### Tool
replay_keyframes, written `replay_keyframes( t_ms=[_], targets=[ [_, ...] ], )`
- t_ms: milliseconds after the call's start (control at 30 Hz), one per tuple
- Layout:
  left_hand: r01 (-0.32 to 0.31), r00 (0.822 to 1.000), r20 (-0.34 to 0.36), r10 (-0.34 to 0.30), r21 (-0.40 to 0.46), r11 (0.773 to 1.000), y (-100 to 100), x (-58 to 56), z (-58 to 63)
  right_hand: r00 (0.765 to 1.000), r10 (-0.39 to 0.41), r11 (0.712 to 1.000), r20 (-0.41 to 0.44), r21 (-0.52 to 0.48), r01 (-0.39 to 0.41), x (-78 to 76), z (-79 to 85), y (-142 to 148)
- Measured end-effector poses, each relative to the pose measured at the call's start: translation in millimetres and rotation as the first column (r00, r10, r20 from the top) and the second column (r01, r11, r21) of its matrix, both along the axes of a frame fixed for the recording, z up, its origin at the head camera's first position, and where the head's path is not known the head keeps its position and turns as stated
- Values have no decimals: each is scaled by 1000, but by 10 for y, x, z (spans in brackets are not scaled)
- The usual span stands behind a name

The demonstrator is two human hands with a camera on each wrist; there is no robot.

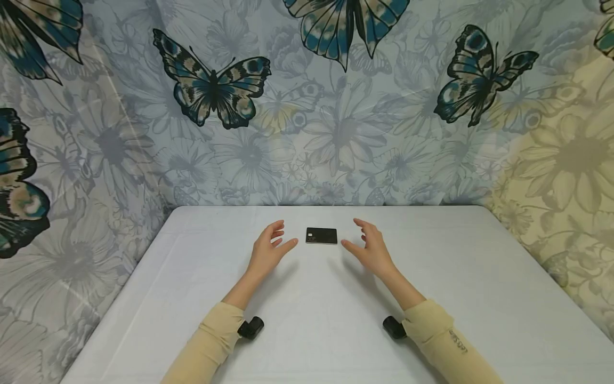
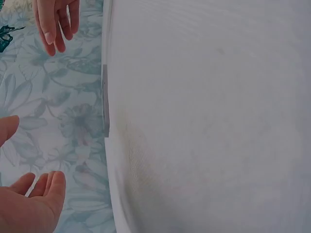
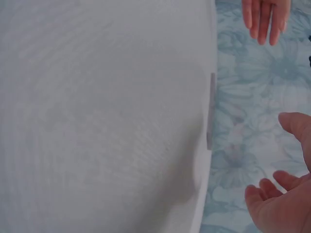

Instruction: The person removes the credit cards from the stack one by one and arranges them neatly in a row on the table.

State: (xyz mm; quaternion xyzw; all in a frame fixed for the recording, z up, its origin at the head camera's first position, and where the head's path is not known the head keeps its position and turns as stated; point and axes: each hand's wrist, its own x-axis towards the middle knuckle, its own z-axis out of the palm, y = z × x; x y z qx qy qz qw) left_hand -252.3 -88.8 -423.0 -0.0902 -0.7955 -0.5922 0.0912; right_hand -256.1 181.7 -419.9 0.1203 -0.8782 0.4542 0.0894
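We see a smooth, plastic-looking blk card [image 1: 322, 236], matt cloth-like tbl cover [image 1: 316, 330], fabric-like backdrop [image 1: 342, 181], matt cloth sleeves [image 1: 203, 344] w/ creases.

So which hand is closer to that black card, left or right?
Right, though only slightly in the head view: the right hand is just right of the black card; the left hand is on its left, across a slightly wider gap. Neither touches it.

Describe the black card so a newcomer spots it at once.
On the white table, look toward the far edge below the butterfly-print wall. Between the left hand and right hand, touching neither, lies the black card. Unlike the black devices by the sleeves, it is flat, with a pale square.
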Motion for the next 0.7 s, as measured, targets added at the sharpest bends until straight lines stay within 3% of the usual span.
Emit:
replay_keyframes(
  t_ms=[200, 500, 700],
  targets=[
    [0, 999, 36, -1, 28, 1000, 38, -64, -48, 998, 24, 999, 61, -42, -22, -53, -41, -19],
    [17, 993, 113, -16, -6, 1000, 111, -163, -87, 989, 20, 1000, 145, 11, -21, -166, -58, -52],
    [15, 992, 128, -8, -54, 998, 142, -253, -115, 980, 22, 999, 198, 35, -29, -243, -69, -80]
  ],
)
